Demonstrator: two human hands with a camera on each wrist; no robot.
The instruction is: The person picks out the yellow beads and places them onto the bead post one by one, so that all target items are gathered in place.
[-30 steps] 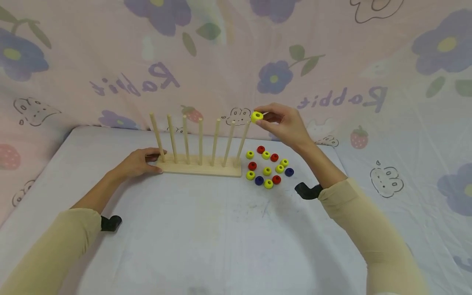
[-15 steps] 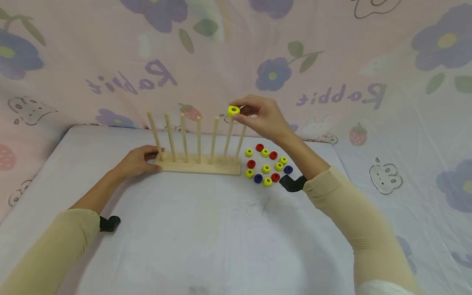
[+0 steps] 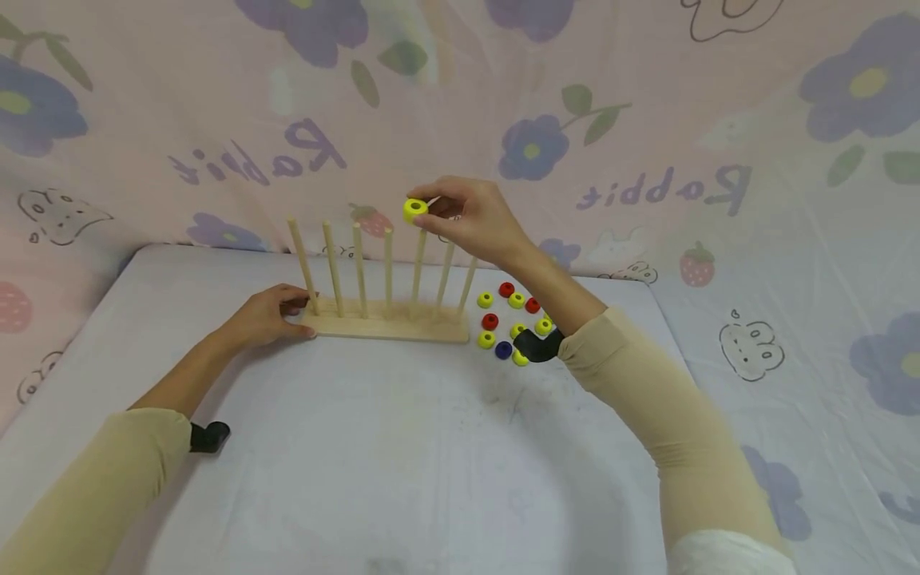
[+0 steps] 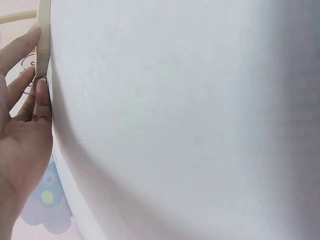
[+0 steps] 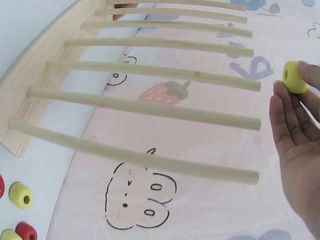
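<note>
A wooden peg stand (image 3: 388,329) with a flat base and several upright pegs stands on the white-covered table. My left hand (image 3: 262,317) holds the left end of its base; in the left wrist view the fingers (image 4: 43,95) meet that end. High above the base, my right hand (image 3: 470,220) pinches a yellow bead (image 3: 414,211) between thumb and fingers. This bead hangs about over the tip of the third peg from the right, its hole facing up. In the right wrist view the yellow bead (image 5: 296,82) is apart from the peg tips.
Loose yellow, red and blue beads lie right of the stand, among them a red bead (image 3: 489,321) and a dark blue bead (image 3: 503,350). My right forearm and its black wrist mount (image 3: 537,345) cover some. A printed cloth (image 3: 460,96) hangs behind the table.
My right hand has carried the yellow bead leftward, from beyond the rightmost peg, past two peg tips, to near the third from the right. The left hand stays at the stand.
</note>
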